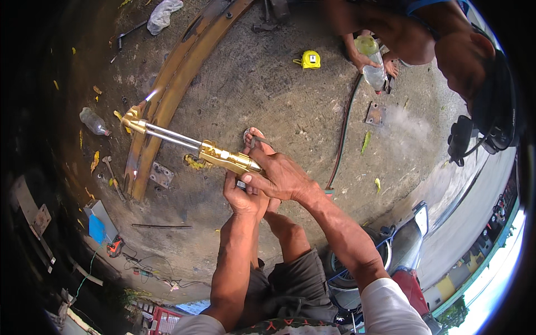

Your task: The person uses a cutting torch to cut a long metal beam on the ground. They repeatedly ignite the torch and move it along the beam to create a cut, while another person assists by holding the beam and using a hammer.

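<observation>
A brass cutting torch with two bright metal tubes points to the left. Its handle end is wrapped by my right hand, the thumb lying along the near side. My left hand is closed against the underside of the handle, partly hidden by the right hand. A small bright flame or glow shows near the torch head, at a long curved rusty steel bar on the ground. Most of the torch's grip is covered by my fingers.
A person's hand at the upper right holds a plastic bottle. Nearby are a yellow tape measure, a dark hose and a steel plate. Another plastic bottle and a hammer lie left. A motorcycle stands right.
</observation>
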Available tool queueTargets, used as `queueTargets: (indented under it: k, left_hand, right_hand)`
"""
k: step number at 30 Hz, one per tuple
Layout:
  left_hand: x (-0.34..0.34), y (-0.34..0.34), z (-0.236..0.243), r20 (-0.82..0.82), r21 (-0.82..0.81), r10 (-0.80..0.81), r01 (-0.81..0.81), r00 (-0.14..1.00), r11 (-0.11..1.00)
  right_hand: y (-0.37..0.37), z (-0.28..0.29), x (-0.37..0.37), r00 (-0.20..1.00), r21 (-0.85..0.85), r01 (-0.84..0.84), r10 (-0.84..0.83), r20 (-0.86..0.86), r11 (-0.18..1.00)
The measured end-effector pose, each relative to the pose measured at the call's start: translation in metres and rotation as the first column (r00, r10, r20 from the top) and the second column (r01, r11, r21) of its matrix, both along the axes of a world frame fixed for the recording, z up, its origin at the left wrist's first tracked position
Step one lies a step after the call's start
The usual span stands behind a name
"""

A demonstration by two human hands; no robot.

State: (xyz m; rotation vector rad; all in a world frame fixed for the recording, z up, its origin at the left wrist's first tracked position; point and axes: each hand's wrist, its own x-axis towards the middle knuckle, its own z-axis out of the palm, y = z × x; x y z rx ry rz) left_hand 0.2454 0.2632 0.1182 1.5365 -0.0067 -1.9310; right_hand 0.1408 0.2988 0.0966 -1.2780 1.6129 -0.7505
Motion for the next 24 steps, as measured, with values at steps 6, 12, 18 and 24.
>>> queueTargets:
  k: [6,12,18,24]
  left_hand:
    - [-0.009,-0.035,-0.050,0.224,-0.034,-0.720,0.744,0.657,0.668]
    - [-0.033,-0.050,-0.082,0.294,-0.043,-0.791,0.834,0.537,0.550]
    - [-0.049,-0.060,-0.095,0.341,-0.070,-0.733,0.793,0.588,0.605]
    - [-0.060,-0.071,-0.110,0.360,-0.083,-0.704,0.772,0.613,0.630]
  right_hand:
    - [-0.072,0.001,-0.051,0.996,0.139,-0.064,0.071,-0.044,0.988]
    - [-0.112,0.003,-0.088,0.988,0.139,-0.119,0.131,-0.083,0.983]
    - [-0.133,0.013,-0.107,0.989,0.027,-0.130,0.131,-0.070,0.991]
    - [-0.146,0.016,-0.122,0.975,0.062,-0.219,0.220,-0.020,0.974]
